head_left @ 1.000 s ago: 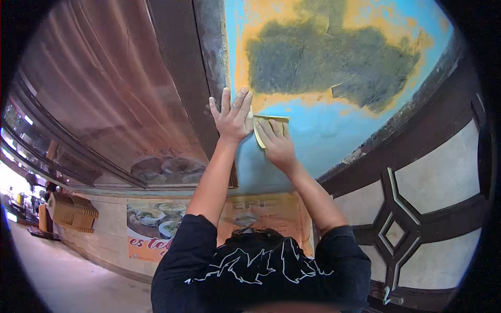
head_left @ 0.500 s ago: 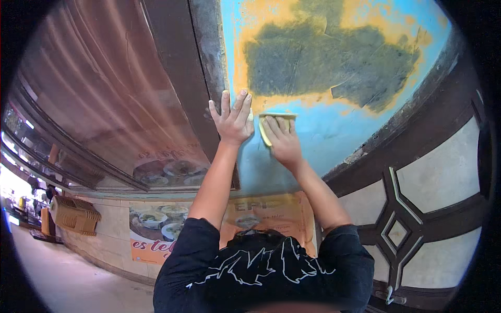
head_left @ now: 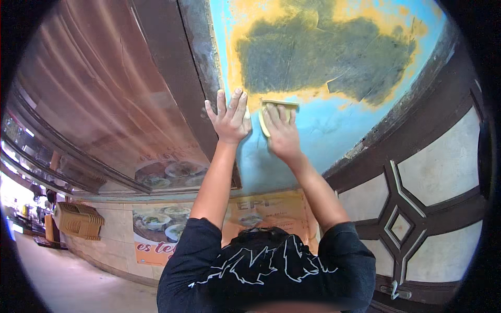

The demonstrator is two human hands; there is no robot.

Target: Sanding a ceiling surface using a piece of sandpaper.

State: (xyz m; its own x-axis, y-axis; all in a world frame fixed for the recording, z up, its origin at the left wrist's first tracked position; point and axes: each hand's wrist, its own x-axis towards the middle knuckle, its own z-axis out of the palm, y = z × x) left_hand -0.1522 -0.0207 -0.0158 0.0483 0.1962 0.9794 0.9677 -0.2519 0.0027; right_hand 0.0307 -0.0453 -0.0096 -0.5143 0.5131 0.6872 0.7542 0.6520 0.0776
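Note:
My left hand [head_left: 231, 121] lies flat with spread fingers where the dark wooden frame [head_left: 201, 68] meets the blue wall [head_left: 313, 133]. A pale yellow bit shows beside its thumb side; I cannot tell what it is. In my right hand [head_left: 284, 136] is a folded yellow sheet of sandpaper [head_left: 265, 124], pressed to the wall under my fingers. Just above sits a rough dark grey patch [head_left: 323, 57] with a smeared orange border [head_left: 308, 95]. Dust whitens my left fingertips.
On the left, a window pane [head_left: 104, 104] reflects drapery-like folds. Food posters [head_left: 162, 224] hang on the tiled wall below. Stacked tan plastic chairs or crates [head_left: 79, 220] stand at lower left. A dark wooden door with pale panels [head_left: 438, 167] and a metal handle [head_left: 395, 290] fills the right side.
My right hand has slid the sandpaper a little up the wall, toward the orange border. My left hand stays flat at the frame. The whole view has shifted slightly.

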